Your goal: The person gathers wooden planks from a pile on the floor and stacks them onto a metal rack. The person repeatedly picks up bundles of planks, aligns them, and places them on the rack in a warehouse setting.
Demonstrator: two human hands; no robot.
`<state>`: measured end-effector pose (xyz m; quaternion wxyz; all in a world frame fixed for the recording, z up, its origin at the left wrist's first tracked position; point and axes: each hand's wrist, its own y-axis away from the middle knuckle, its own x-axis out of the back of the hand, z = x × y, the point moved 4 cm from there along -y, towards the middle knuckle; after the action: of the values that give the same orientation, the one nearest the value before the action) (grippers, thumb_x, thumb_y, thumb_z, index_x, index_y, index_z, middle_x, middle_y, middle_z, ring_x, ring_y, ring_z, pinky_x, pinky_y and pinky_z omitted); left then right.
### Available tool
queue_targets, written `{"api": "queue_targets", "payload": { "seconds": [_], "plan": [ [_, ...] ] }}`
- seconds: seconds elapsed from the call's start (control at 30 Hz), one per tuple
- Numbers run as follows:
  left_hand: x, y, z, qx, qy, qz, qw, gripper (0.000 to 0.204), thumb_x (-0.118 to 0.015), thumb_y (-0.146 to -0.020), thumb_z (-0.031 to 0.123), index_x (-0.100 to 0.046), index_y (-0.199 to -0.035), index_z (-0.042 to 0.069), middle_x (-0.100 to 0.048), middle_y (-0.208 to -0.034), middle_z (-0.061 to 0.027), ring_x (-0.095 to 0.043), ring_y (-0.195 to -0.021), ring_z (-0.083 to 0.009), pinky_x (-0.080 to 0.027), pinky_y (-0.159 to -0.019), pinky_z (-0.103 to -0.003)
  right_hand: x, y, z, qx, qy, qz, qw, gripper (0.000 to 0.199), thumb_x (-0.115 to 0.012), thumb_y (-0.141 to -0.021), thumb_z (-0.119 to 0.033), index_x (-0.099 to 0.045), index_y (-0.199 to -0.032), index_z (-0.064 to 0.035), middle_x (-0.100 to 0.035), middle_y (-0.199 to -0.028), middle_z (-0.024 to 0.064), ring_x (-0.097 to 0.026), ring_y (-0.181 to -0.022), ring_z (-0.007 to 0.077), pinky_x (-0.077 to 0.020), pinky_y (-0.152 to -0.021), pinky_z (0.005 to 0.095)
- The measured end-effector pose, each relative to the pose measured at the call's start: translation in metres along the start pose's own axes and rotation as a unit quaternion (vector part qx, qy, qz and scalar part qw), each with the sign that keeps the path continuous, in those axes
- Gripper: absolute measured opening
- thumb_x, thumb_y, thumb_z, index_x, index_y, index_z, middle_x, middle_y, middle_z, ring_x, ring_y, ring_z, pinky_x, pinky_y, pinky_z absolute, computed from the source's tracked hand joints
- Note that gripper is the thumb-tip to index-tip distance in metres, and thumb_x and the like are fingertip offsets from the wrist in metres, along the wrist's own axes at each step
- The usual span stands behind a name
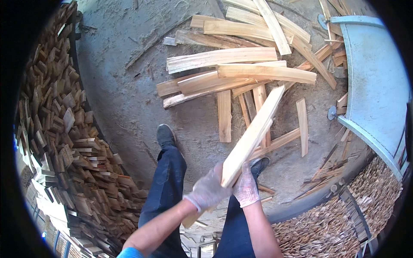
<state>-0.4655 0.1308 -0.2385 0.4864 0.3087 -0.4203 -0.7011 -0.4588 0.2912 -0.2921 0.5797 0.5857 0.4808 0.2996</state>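
Head view: plank (251, 135) long axis runs ahead-right of fingers.
Left hand (211, 188) clasps near end; right hand (247, 188) grips right edge.

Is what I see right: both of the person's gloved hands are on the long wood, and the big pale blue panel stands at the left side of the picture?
Not quite: the big pale blue panel stands at the right side, as the head view shows. The left hand and right hand are indeed gloved and on the long wood.
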Motion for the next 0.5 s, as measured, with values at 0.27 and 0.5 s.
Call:
{"api": "queue_targets", "payload": {
  "seconds": [0.27,0.5],
  "plan": [
    [-0.011,0.104,0.025,-0.132,0.245,-0.030,0.960,0.086,-0.078,-0.077,0.041,-0.040,-0.142,0.000,-0.057,-0.130,-0.0279,-0.059,-0.119,-0.0388,-0.047,-0.103,-0.043,-0.039,0.105,-0.026,0.110,0.156,0.023,0.981,0.071,-0.073,-0.074,-0.028,-0.049,-0.131,0.0071,-0.063,-0.109,0.0157,-0.065,-0.100,0.0297,-0.0550,-0.088,0.0365],
    [0.039,0.184,0.023,-0.013,0.277,0.200,0.940,0.088,-0.079,-0.078,0.040,-0.038,-0.145,0.001,-0.056,-0.130,-0.0241,-0.061,-0.117,-0.0294,-0.049,-0.099,-0.038,-0.128,0.130,-0.032,0.233,0.439,-0.137,0.857,0.097,-0.083,-0.075,-0.058,-0.044,-0.139,0.0041,-0.061,-0.112,0.0143,-0.062,-0.098,0.0255,-0.0533,-0.086,0.0364]
  ]
}}
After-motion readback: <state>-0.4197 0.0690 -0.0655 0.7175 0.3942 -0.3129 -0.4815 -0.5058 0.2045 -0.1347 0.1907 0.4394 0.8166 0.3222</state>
